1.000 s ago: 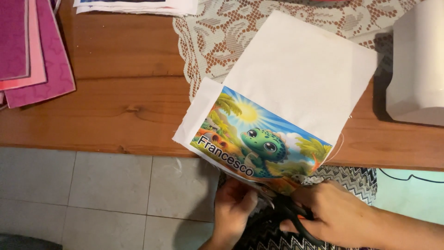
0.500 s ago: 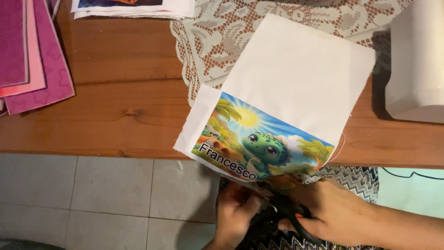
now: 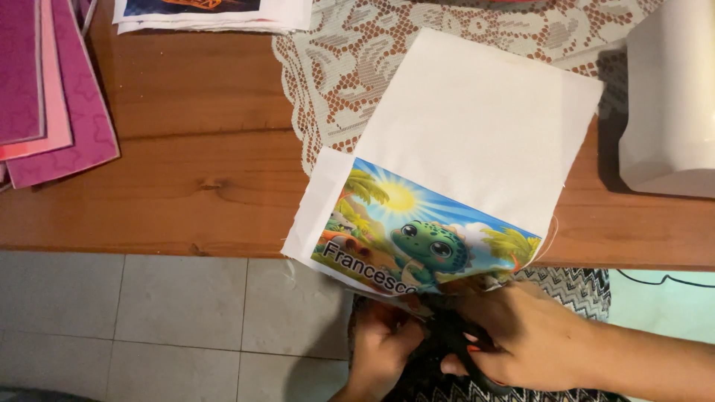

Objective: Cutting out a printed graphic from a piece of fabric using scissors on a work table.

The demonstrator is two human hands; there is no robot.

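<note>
A white fabric panel [image 3: 477, 134] lies tilted over the table edge, its lower part printed with a cartoon green creature under a sun [image 3: 428, 246]. My left hand [image 3: 383, 346] pinches the panel's lower edge from below. To its right, my right hand [image 3: 521, 335] grips black scissors [image 3: 456, 336] at that same edge, by the picture's bottom. The blades are mostly hidden between my hands and the cloth.
The wooden table [image 3: 186, 171] carries a cream lace cloth [image 3: 350, 59], pink sheets [image 3: 52, 82] at the far left, a stack of printed fabric [image 3: 208, 11] at the top and a white machine [image 3: 670, 97] at the right. A zigzag-patterned cloth [image 3: 573, 286] covers my lap above the tiled floor [image 3: 149, 320].
The fabric panel sits slightly lower in view. Both hands stay at its bottom edge, shifted only a little.
</note>
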